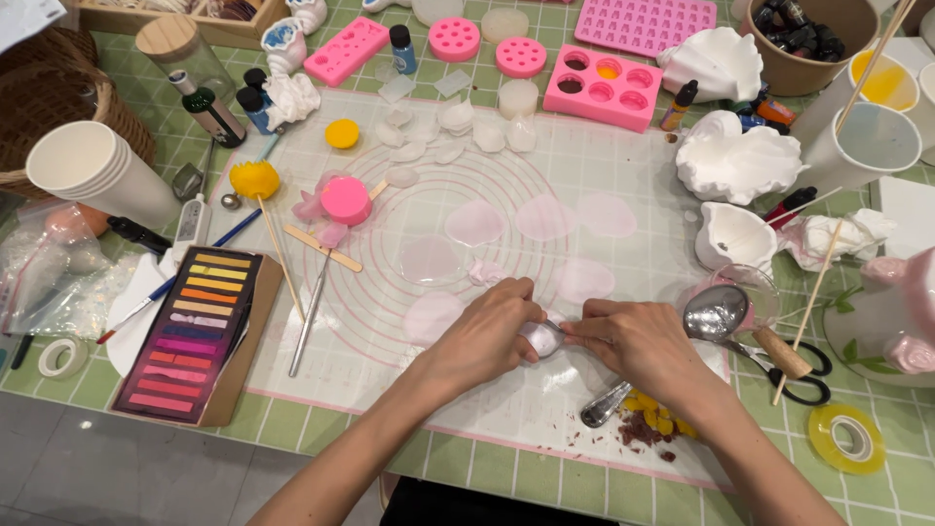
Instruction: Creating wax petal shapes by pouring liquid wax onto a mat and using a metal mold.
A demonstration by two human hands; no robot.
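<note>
Pale pink wax petals [474, 222] lie spread over a clear work mat [584, 166] with pink circles printed on it, and this mat serves as the landmark for everything else. Near the mat's front edge, both hands meet over a metal spoon [604, 403]. The left hand [484, 336] curls its fingers around the spoon's bowl, where a small whitish petal [542, 336] sits, and the right hand [635, 341] pinches the edge of that same petal between thumb and fingertips. The spoon's handle pokes out toward the mat's front edge, under the right wrist, beside a little heap of yellow and dark red crumbs [648, 424].

Left of the mat lies an open box of pastel chalks [190, 326], with a stack of paper cups [93, 170] behind it. On the mat's left part stand a round pink wax piece [346, 200] and a yellow flower on a stick [255, 180]. Along the mat's far edge sit pink silicone moulds [604, 88]. To the mat's right rest a second, larger spoon [716, 312], black-handled scissors [799, 375] and a roll of yellow tape [845, 436].
</note>
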